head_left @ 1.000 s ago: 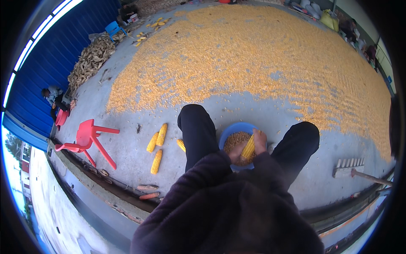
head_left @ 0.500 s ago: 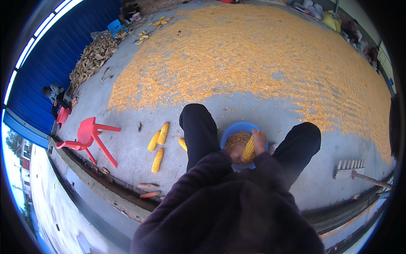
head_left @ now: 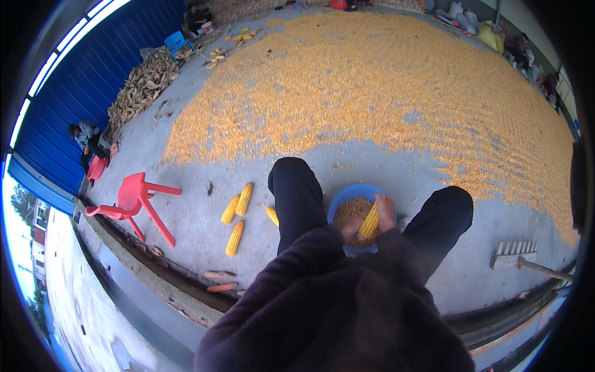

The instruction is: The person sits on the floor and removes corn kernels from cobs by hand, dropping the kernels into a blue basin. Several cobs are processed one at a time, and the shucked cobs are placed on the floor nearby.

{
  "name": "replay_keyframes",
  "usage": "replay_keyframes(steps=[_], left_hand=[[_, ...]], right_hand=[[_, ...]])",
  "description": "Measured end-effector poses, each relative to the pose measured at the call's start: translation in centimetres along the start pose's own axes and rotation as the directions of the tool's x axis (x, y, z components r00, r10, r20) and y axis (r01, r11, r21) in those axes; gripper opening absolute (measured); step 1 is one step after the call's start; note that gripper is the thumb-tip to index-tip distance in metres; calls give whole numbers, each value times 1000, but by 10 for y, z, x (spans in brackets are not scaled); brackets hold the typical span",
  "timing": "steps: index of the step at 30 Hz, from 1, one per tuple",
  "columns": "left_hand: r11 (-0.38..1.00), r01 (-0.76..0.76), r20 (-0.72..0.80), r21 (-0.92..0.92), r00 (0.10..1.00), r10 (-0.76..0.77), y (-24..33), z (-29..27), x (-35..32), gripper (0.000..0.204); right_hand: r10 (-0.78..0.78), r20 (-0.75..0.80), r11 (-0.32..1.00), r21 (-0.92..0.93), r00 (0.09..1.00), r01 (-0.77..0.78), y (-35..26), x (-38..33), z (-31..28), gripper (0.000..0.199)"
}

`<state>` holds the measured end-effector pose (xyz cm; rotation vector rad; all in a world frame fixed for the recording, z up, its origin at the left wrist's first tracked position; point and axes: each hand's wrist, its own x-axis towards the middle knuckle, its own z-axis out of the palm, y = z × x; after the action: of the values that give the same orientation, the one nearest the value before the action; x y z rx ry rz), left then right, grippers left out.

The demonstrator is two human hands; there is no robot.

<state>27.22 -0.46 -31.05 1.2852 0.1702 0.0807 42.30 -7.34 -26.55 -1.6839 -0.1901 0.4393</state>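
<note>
Between my knees stands a blue basin [head_left: 336,199] with loose corn kernels [head_left: 354,209] in it. Over the basin, my right hand [head_left: 386,212] is closed round the upper end of a yellow ear of corn [head_left: 372,221], which is tilted. My left hand [head_left: 351,227] is closed against the ear's lower end, its fingertips small and partly hidden. To the left on the floor lie several more ears, among them a yellow ear [head_left: 235,238] and another half hidden by my left leg.
Corn kernels [head_left: 347,87] cover much of the floor ahead. At left are a tipped red chair [head_left: 131,195], bare cobs [head_left: 221,287] along the ledge, a husk pile [head_left: 144,84] and a seated person [head_left: 87,137]. A wooden rake [head_left: 515,254] lies at right.
The whole view has shifted slightly, so everything sits a little lower and further right. Both hands stay at the ear of corn over the basin, with only a small shift between them.
</note>
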Motion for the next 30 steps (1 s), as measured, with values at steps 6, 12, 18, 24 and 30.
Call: replay_keyframes(steps=[6, 12, 18, 24, 30], left_hand=[[827, 258, 1, -500, 955, -297, 63, 34, -7, 53], [822, 365, -12, -436, 912, -411, 99, 39, -19, 50], [868, 387, -132, -311, 887, -443, 81, 29, -11, 46], [911, 412, -236, -10, 884, -403, 87, 25, -19, 46], [926, 286, -249, -246, 905, -345, 59, 25, -14, 48]], right_hand=[[-15, -232, 989, -144, 973, -20, 10, 7, -12, 37], [57, -151, 981, -173, 987, -84, -15, -13, -2, 46], [110, -158, 951, -271, 981, -150, -33, -16, -5, 46], [-19, -123, 986, -167, 992, -1, -11, -14, -3, 46], [-73, -233, 986, -166, 970, 34, 23, 17, -7, 44]])
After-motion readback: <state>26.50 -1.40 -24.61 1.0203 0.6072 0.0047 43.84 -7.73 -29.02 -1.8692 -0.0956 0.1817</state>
